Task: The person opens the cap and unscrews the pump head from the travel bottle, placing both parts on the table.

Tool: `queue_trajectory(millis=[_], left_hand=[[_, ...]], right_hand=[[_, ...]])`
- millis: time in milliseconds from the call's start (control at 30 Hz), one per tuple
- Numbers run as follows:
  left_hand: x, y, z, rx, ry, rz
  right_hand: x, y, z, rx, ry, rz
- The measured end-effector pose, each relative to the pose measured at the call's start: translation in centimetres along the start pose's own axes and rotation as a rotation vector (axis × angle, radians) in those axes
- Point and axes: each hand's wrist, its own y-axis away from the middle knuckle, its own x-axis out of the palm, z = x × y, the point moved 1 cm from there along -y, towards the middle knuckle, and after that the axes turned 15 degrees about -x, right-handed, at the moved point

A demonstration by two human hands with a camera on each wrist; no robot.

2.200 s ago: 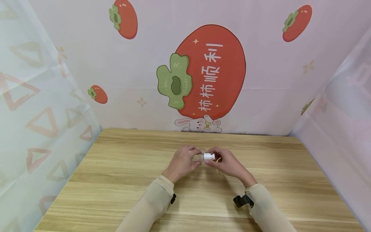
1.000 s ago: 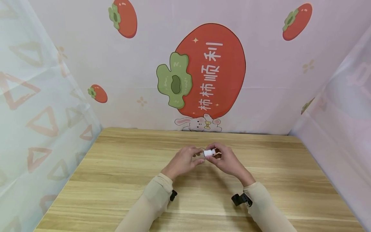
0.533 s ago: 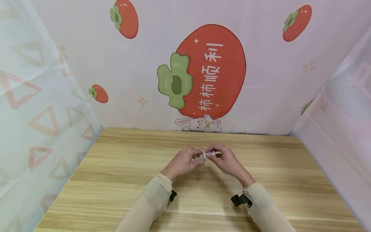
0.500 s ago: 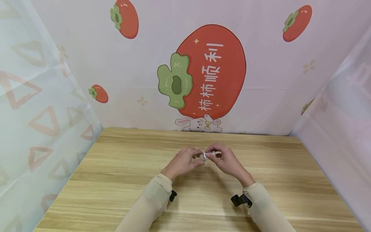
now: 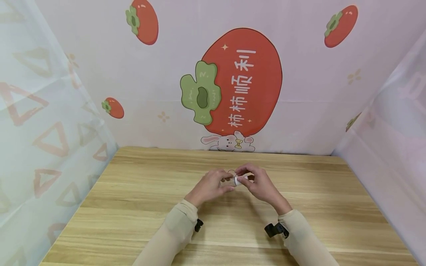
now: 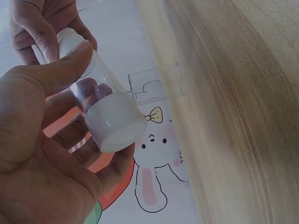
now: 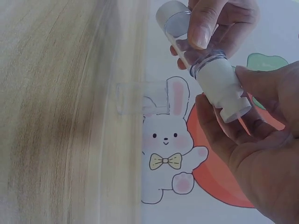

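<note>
Both hands meet on a small clear pump bottle (image 6: 103,77), held tilted above the table with its white base toward the left hand. My left hand (image 5: 209,186) grips the clear body, thumb on one side and fingers curled round the other. On the white pump top (image 7: 218,83), the thumb and fingers of my right hand (image 5: 262,184) pinch the collar. The pump's spout end points toward the right palm. Behind the bottle a clear cap (image 7: 142,99) stands on the table, seen through as a thin outline.
The wooden table (image 5: 149,214) reaches back to a printed cloth wall (image 5: 293,122) with persimmon drawings and a rabbit. Cloth also rises along the left and right sides. A dark camera (image 5: 273,230) sits at the right wrist, near the beige sleeve.
The bottle has been lifted slightly and tilted since the first frame. The right thumb and fingers have shifted round the white pump top; the left hand has barely moved.
</note>
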Motion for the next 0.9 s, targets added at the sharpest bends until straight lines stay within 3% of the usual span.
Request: queue_trajectory(millis=[600,900], left_hand=[[-0.3,0.2,-0.1,-0.068,-0.026,-0.044],[-0.2,0.1,0.0,-0.051,-0.033,-0.088]], right_hand=[[-1.1,0.4,-0.7,0.182,-0.042,0.133],[-1.2,0.3,-0.9,0.189,-0.131,0.169]])
